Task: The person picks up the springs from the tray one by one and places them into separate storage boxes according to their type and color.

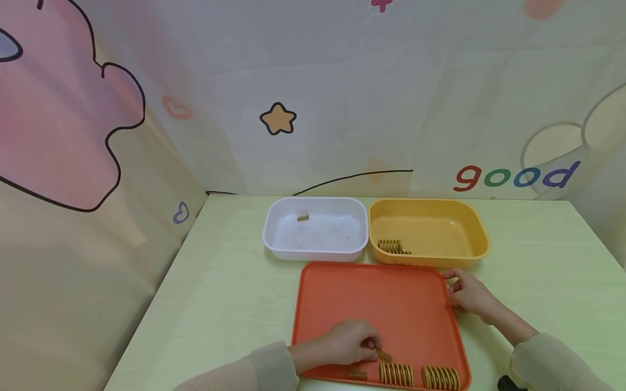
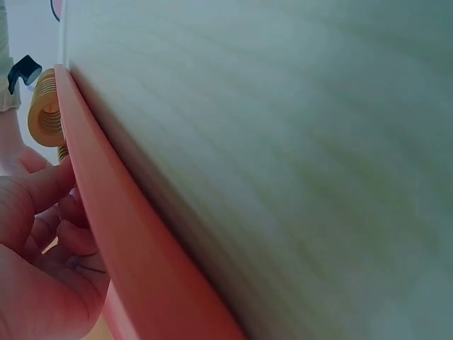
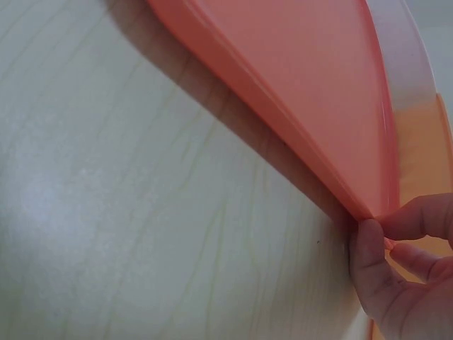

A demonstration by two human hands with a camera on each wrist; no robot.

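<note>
"Near six o'clock on the orange tray (image 1: pixel 371 298), what is the left hand (image 1: pixel 349 342) doing?"

"Pinching a slim spring (image 1: pixel 384 356) by one end, thumb against fingertips. The right hand (image 1: pixel 468 295) grips the tray's corner at two o'clock, so both hands are grasping something."

"Which way does the spring point?"

"Its long axis slants: one end at ten o'clock, in the fingertips, the other at four, toward a thick spring (image 1: pixel 396 374) just beside it."

"And how does it look?"

"Brassy gold, narrow, with fine, close coils; the fingertips cover part of it. The thick one has broader, well-spaced rings."

"Any others on the tray?"

"A second slim spring (image 1: pixel 358 375) at seven o'clock, its axis running nine to three, and a second thick spring (image 1: pixel 440 378) between four and five, lying much the same way."
</note>
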